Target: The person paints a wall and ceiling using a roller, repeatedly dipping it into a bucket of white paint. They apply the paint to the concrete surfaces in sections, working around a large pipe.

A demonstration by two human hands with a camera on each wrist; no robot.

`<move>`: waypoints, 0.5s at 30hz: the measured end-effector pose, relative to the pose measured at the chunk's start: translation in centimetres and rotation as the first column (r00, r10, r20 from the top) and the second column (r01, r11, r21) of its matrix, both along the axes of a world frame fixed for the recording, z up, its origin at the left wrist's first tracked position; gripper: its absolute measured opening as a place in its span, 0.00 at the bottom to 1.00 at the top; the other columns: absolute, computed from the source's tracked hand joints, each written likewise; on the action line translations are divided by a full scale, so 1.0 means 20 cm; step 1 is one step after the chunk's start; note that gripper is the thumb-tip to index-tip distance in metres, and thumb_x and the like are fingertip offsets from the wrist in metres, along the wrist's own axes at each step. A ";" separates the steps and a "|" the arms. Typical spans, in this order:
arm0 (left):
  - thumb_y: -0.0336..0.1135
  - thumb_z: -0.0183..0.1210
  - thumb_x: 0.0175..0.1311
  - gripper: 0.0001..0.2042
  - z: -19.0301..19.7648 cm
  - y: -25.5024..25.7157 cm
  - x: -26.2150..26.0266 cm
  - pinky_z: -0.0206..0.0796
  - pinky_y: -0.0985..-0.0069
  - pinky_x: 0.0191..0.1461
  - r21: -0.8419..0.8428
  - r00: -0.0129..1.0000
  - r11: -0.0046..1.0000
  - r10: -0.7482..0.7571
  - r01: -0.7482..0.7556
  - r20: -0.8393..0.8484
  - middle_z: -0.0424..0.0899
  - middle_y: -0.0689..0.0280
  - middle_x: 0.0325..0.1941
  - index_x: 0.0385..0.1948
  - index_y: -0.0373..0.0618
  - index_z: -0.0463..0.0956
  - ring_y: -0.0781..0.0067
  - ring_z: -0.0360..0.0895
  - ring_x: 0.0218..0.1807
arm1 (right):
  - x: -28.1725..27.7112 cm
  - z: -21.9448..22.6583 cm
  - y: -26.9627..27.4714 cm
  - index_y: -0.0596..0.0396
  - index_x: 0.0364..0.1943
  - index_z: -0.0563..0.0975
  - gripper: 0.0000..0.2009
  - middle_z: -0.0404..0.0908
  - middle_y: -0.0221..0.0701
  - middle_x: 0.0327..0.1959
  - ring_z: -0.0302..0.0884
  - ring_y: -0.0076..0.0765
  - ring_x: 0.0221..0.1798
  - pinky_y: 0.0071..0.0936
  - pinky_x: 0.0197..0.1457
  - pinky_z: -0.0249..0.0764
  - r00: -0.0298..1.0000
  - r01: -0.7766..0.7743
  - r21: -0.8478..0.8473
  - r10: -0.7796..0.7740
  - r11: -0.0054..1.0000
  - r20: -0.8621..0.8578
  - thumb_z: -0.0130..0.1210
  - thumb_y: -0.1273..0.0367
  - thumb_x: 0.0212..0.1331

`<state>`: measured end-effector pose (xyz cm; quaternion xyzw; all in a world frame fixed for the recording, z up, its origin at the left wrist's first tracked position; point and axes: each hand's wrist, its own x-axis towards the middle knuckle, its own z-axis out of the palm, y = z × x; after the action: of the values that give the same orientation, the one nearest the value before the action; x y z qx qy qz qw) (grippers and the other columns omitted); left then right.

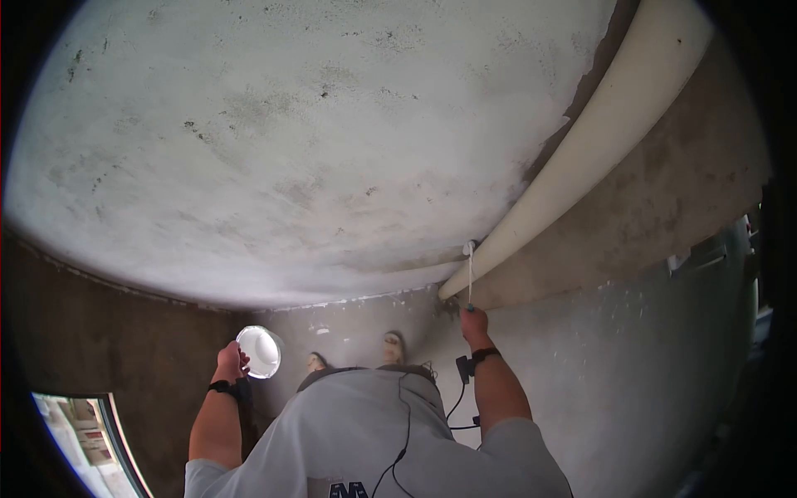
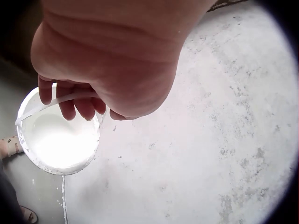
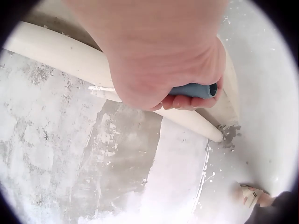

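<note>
My left hand [image 1: 231, 358] grips the thin handle of a white bucket [image 1: 274, 355], its fingers curled round the handle in the left wrist view. White paint [image 2: 58, 142] lies inside the bucket, which hangs beside the wall. In my right hand [image 1: 476, 329] is a small paint roller [image 1: 470, 278], held by its blue handle [image 3: 194, 90]. The white roller head [image 3: 103, 92] is up at the wall beside a cream pipe [image 1: 573, 158]. Most of the roller's rod is hidden behind my hand in the right wrist view.
The wall [image 1: 332, 149] is patchily coated in white, with a bare grey patch [image 3: 133, 135] close to the pipe. Paint drops spot the grey floor [image 1: 556, 357] along the wall's foot. A brown wall [image 1: 124, 332] and a window [image 1: 83, 440] stand at the left.
</note>
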<state>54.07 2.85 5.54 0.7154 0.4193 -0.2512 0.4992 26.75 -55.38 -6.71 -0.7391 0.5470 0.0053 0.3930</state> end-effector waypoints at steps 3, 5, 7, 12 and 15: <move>0.39 0.51 0.59 0.06 0.05 -0.17 0.01 0.64 0.62 0.33 -0.063 0.998 0.997 -0.044 0.042 -0.035 0.68 0.71 0.19 0.25 0.52 0.68 0.70 0.71 0.24 | 0.00 -0.11 0.04 0.64 0.28 0.79 0.17 0.80 0.54 0.29 0.79 0.60 0.36 0.47 0.44 0.73 1.000 0.008 0.072 -0.010 0.997 0.017 0.50 0.59 0.52; 0.39 0.51 0.59 0.06 0.00 -0.22 0.02 0.64 0.66 0.30 -0.076 0.998 0.995 -0.060 0.059 -0.006 0.69 0.70 0.20 0.24 0.51 0.68 0.70 0.71 0.23 | 0.00 -0.16 0.08 0.63 0.28 0.79 0.17 0.80 0.53 0.29 0.79 0.59 0.36 0.47 0.43 0.73 0.998 -0.067 0.021 0.067 0.998 0.016 0.51 0.59 0.51; 0.38 0.52 0.60 0.07 0.06 -0.35 -0.01 0.62 0.76 0.21 -0.076 0.995 0.993 -0.094 0.095 0.021 0.71 0.69 0.20 0.24 0.50 0.68 0.72 0.72 0.21 | 0.02 -0.11 0.13 0.61 0.29 0.80 0.17 0.81 0.51 0.31 0.79 0.58 0.37 0.47 0.43 0.74 0.957 -0.290 0.032 0.290 0.956 0.011 0.52 0.59 0.51; 0.39 0.52 0.62 0.08 0.11 -0.51 0.00 0.61 0.77 0.23 -0.095 0.970 0.965 -0.239 0.243 0.048 0.72 0.70 0.21 0.25 0.49 0.69 0.74 0.73 0.22 | 0.15 0.07 0.28 0.59 0.31 0.80 0.17 0.81 0.49 0.33 0.79 0.58 0.40 0.46 0.45 0.74 0.857 -0.515 0.061 0.516 0.855 0.006 0.53 0.57 0.51; 0.40 0.51 0.63 0.09 0.15 -0.62 0.00 0.61 0.77 0.25 -0.109 0.951 0.947 -0.292 0.302 0.100 0.72 0.70 0.21 0.26 0.48 0.71 0.75 0.73 0.24 | 0.26 0.27 0.35 0.59 0.31 0.80 0.17 0.81 0.48 0.30 0.80 0.54 0.37 0.43 0.42 0.75 0.787 -0.613 0.193 0.614 0.766 0.063 0.55 0.56 0.51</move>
<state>54.03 -9.51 8.45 0.7481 0.2695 -0.3190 0.5158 31.89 -48.48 -1.36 -0.8331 0.2727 0.1904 0.4419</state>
